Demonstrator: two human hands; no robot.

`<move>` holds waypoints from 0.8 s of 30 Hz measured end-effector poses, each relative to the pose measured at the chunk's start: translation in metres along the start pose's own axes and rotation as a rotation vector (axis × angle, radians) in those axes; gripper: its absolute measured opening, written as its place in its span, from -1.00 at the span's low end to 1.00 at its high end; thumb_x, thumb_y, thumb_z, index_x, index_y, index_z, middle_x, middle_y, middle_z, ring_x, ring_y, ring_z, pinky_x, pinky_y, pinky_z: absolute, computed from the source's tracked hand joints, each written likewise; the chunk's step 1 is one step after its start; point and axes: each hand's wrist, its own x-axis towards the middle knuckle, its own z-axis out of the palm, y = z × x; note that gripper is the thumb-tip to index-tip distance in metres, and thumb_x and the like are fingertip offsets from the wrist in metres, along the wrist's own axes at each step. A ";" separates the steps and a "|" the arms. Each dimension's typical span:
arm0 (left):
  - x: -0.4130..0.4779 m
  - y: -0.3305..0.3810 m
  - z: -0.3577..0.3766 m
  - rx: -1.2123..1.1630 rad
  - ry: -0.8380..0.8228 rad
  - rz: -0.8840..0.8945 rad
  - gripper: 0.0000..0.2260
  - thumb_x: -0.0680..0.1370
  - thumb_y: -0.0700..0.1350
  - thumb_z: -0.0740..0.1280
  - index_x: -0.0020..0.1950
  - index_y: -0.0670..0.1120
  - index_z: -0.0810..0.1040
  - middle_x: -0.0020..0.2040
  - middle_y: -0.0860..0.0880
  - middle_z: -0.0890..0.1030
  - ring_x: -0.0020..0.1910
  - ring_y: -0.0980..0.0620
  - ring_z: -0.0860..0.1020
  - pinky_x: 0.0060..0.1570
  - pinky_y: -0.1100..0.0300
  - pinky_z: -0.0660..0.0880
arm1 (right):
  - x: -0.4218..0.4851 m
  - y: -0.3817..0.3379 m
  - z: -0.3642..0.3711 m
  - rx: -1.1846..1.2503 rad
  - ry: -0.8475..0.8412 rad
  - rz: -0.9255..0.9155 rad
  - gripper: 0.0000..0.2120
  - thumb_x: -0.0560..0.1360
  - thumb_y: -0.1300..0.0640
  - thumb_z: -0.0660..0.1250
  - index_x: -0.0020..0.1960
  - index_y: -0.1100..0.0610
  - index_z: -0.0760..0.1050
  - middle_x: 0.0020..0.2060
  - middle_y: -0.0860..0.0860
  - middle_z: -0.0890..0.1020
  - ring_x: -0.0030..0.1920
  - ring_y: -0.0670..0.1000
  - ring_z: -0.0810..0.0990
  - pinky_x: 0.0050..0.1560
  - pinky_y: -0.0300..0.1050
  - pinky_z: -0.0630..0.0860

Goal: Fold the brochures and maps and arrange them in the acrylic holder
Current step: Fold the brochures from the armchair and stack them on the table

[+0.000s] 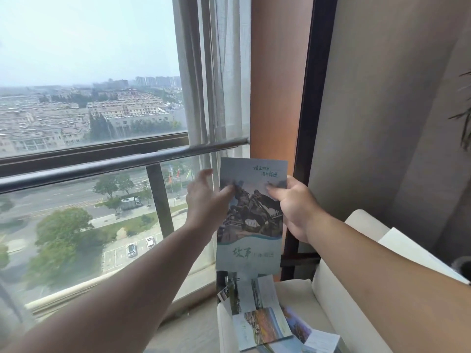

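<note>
I hold a tall folded brochure (251, 212) upright in front of the window; it shows a grey-blue cover with a rock statue photo and green lettering. My right hand (295, 202) grips its right edge, thumb on the front. My left hand (206, 197) touches its left edge with the thumb on the cover and the other fingers spread behind. Below it, more brochures and maps (262, 324) lie in a loose pile on a white surface (300, 299), some half unfolded. I cannot make out an acrylic holder.
A large window with a metal rail (122, 164) fills the left. A sheer curtain (219, 85) hangs by a dark frame post (308, 123). A white cushioned seat (362, 225) stands at right, with plant leaves (463, 118) at the far right edge.
</note>
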 end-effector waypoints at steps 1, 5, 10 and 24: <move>-0.001 0.002 -0.003 -0.097 -0.074 -0.059 -0.60 0.41 -0.06 0.43 0.22 0.13 0.45 0.18 -0.01 0.50 0.08 -0.05 0.59 -0.06 -0.02 0.59 | 0.002 0.000 0.000 -0.004 -0.014 -0.002 -0.91 0.58 0.13 0.33 0.03 -0.01 0.59 0.00 0.00 0.72 0.10 0.12 0.65 0.16 0.21 0.55; -0.001 -0.003 -0.008 -0.326 -0.258 -0.190 -0.83 0.51 -0.22 0.36 0.09 -0.11 0.57 0.01 -0.22 0.68 -0.07 -0.19 0.68 -0.20 -0.01 0.58 | 0.006 0.005 0.005 -0.023 -0.052 0.001 -0.90 0.57 0.12 0.35 0.06 0.00 0.58 0.03 0.01 0.71 0.11 0.11 0.65 0.18 0.20 0.55; -0.001 -0.015 -0.018 -0.434 -0.112 -0.180 -0.92 0.49 -0.27 0.38 -0.11 -0.10 0.56 -0.18 -0.16 0.69 -0.21 -0.18 0.69 -0.23 -0.06 0.59 | 0.014 0.015 0.017 -0.146 -0.063 0.019 -0.37 0.47 -0.11 0.45 0.44 -0.03 0.29 0.28 -0.05 0.50 0.17 0.03 0.57 -0.08 -0.08 0.58; -0.060 -0.137 -0.225 -0.184 0.159 -0.411 -0.75 0.50 -0.29 0.35 0.13 -0.03 0.50 -0.10 -0.17 0.70 -0.19 -0.16 0.70 -0.29 0.01 0.60 | -0.008 0.110 0.242 -0.214 -0.384 0.210 -0.92 0.56 0.17 0.32 -0.02 0.05 0.59 -0.13 0.08 0.73 -0.16 0.11 0.72 -0.19 0.07 0.66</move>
